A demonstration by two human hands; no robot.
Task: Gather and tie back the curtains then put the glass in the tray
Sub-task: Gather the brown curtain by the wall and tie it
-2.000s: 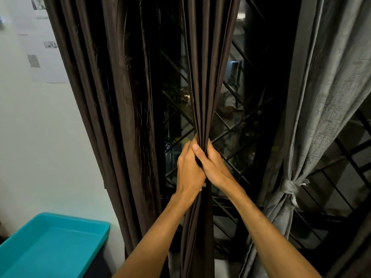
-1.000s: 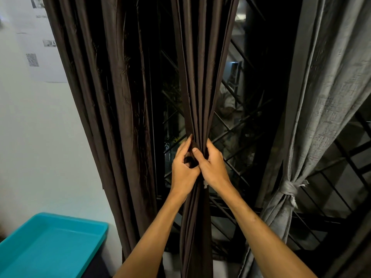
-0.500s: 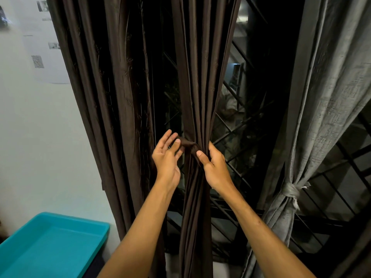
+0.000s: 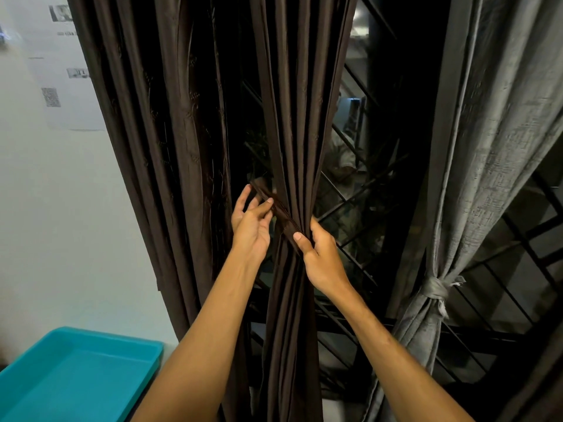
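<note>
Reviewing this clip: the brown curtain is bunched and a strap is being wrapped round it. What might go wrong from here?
The left hand only pinches the strap near its end; it may slip free and the wrap come loose.
The right hand alone holds the brown curtain bunched; if it eases, folds may spread out.
No glass is in view, so the tray step may need a search.

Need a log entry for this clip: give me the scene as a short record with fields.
left hand: pinches the free end of the tie-back strap, drawn up-left
right hand: grips the gathered brown curtain, thumb on the strap
brown curtain: bunched, strap not yet fastened
grey curtain: at right, tied back with a knot
tray: teal, lower left
glass: not in view
</note>
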